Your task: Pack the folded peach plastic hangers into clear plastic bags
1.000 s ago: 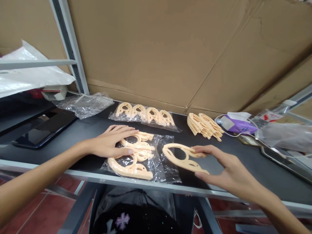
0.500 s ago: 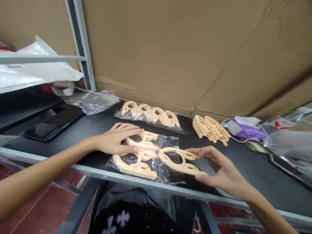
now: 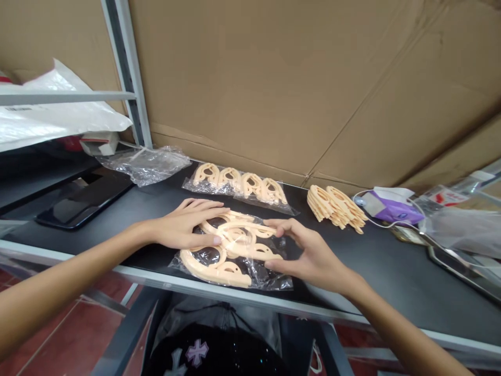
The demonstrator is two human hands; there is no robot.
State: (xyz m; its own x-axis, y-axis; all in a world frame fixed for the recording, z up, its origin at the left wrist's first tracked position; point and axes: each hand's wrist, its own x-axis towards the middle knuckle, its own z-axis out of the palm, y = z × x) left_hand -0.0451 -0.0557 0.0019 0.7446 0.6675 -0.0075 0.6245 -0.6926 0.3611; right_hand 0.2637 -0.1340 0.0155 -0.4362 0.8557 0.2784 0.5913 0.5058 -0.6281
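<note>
My left hand (image 3: 183, 224) lies flat across a pile of peach plastic folding hangers (image 3: 213, 271), its fingertips reaching the pile's upper edge. The pile sits on a clear plastic bag (image 3: 270, 279) near the black table's front edge. My right hand (image 3: 301, 250) spans a single hanger (image 3: 250, 250) from above and below, with thumb and fingers on its right end. That hanger now lies on top of the pile. Parts of the pile are hidden beneath both hands.
Behind the hands lies a clear bag of peach hangers (image 3: 238, 185). To its right stands a loose stack of hangers (image 3: 336, 206). Further right are a purple packet (image 3: 391, 206) with a white cord and a metal tray. A crumpled clear bag (image 3: 144, 164) and a black tablet (image 3: 82, 206) are at left.
My right hand has moved left, carrying the hanger from the bare bag area onto the pile. My left hand stays on the pile.
</note>
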